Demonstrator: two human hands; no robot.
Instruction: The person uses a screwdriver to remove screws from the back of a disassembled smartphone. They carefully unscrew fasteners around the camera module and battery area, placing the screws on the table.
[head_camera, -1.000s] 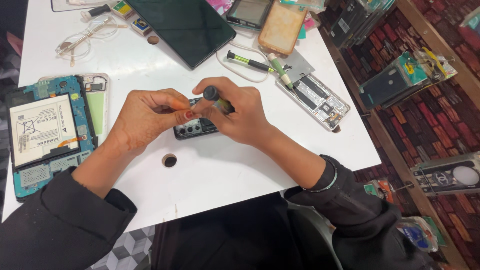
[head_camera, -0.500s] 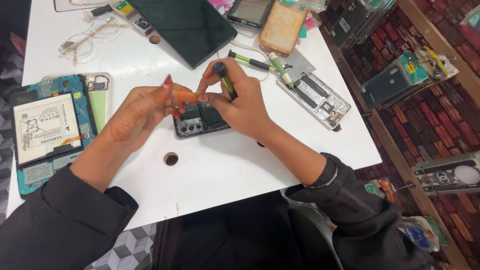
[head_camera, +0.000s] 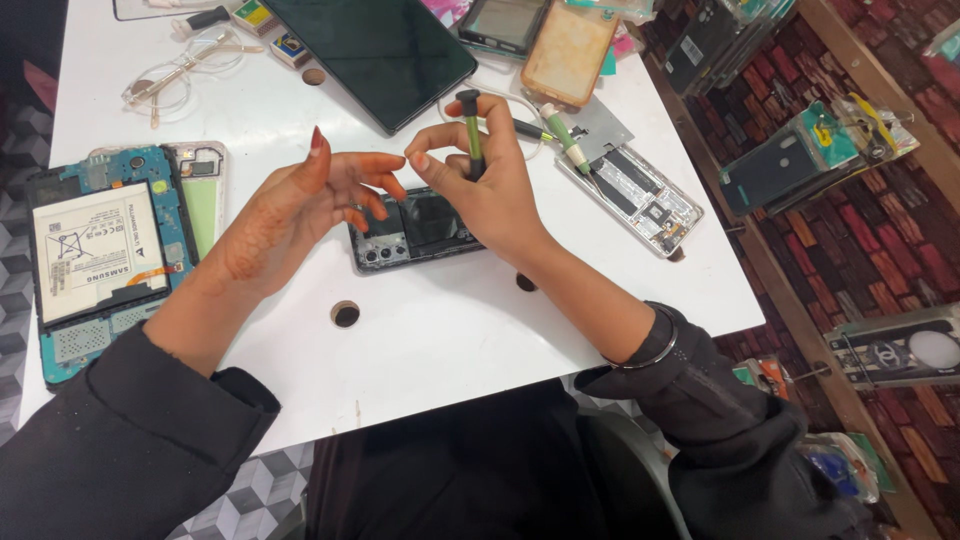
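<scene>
Single head view, steep downward, close over table (head_camera: 450, 340).

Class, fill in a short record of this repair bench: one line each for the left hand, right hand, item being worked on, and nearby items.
Left hand: left hand open, fingers spread above the opened phone
Right hand: right hand grips a green-handled screwdriver, held upright
Work item: the phone lies back-open on the white table
Nearby: opened tablet at left, eyeglasses, dark tablet, second opened phone
</scene>
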